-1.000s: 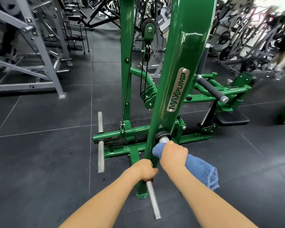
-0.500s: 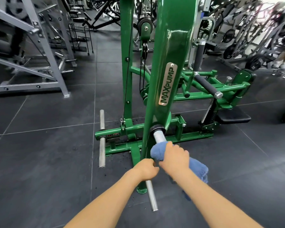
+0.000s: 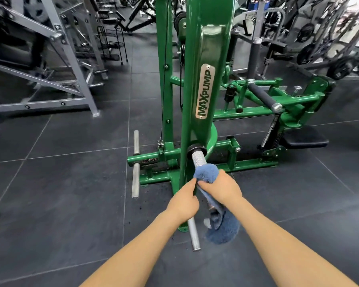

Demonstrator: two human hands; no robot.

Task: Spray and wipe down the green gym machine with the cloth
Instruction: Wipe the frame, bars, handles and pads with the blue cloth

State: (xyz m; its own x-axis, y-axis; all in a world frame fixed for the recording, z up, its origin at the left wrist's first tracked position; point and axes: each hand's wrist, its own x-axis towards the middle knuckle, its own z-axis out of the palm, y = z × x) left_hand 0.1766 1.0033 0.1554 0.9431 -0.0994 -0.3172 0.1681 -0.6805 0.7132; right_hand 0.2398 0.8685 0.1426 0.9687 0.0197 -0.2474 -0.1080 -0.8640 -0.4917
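Where the green gym machine [image 3: 197,48] stands on the dark tiled floor [image 3: 60,193], a silver weight peg [image 3: 197,160] juts toward the camera from the foot of its big slanted arm, which bears a MAXPUMP nameplate [image 3: 205,91]. The right hand [image 3: 221,186] grips the blue cloth [image 3: 207,172] wrapped round that peg, loose end hanging below; the left hand [image 3: 183,200] is curled round the same peg just beside it, apparently pinching a cloth edge. Grey machines [image 3: 39,59] stand behind left; a second silver peg [image 3: 135,164] lies low left.
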